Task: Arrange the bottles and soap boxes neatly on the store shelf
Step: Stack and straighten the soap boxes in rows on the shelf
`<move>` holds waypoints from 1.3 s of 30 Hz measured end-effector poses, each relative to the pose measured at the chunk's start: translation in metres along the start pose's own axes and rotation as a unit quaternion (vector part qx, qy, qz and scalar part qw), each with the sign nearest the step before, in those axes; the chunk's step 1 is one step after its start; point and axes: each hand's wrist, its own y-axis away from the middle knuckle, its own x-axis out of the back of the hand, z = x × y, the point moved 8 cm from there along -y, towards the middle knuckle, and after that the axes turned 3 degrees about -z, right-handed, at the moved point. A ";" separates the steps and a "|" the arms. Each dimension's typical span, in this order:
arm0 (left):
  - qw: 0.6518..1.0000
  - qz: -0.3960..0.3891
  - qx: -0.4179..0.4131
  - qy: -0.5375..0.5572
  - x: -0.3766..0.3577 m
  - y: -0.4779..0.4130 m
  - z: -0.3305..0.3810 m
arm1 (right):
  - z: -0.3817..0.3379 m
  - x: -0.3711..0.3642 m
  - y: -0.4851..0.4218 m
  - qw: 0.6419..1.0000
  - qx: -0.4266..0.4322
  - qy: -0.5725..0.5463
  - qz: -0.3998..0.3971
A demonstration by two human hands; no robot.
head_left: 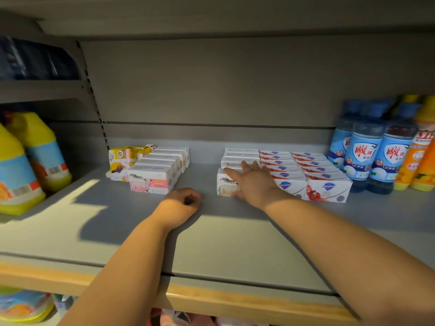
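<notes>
Newbie: how far along was the shelf (211,245) at that point?

Operator: mostly done imo. From the left on my feed: yellow bottles (35,149) stood in the next bay. Then some yellow soap packs (121,161) sat a bit jumbled at the back, just beside a tidy pink soap row (155,172). Left hand (181,203) rested on the board as an empty fist, fingers curled on nothing. Right hand (254,182) lay flat with straight fingers, pressing the white soap row (227,183), which sat snug beside the red soap rows (327,184). Blue bottles (367,156) and orange bottles (421,158) stood upright at the far right.

Newbie: so what was left?

Operator: I'd say squaring the yellow packs and closing the gap between the pink and white rows. There was plenty of bare board in front, the back wall was close behind the rows, and a wooden lip (235,300) ran along the front edge.
</notes>
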 end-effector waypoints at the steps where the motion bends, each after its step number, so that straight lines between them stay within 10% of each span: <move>1: 1.000 0.000 -0.001 -0.002 0.000 0.000 0.001 | 0.001 0.000 0.001 1.000 0.004 -0.001 -0.001; 12: 1.000 0.024 0.003 0.003 0.004 0.003 0.007 | -0.001 0.004 0.002 1.000 0.026 -0.003 0.002; 20: 0.935 0.319 0.111 -0.105 0.072 0.010 -0.014 | -0.042 0.000 0.021 0.992 0.025 -0.072 0.097; 29: 0.915 0.113 0.153 -0.355 0.069 -0.035 -0.032 | -0.054 -0.018 0.025 0.961 0.063 -0.268 0.033; 39: 0.884 0.208 0.152 -0.389 0.075 -0.011 -0.027 | -0.047 -0.017 0.025 0.951 0.035 -0.304 0.053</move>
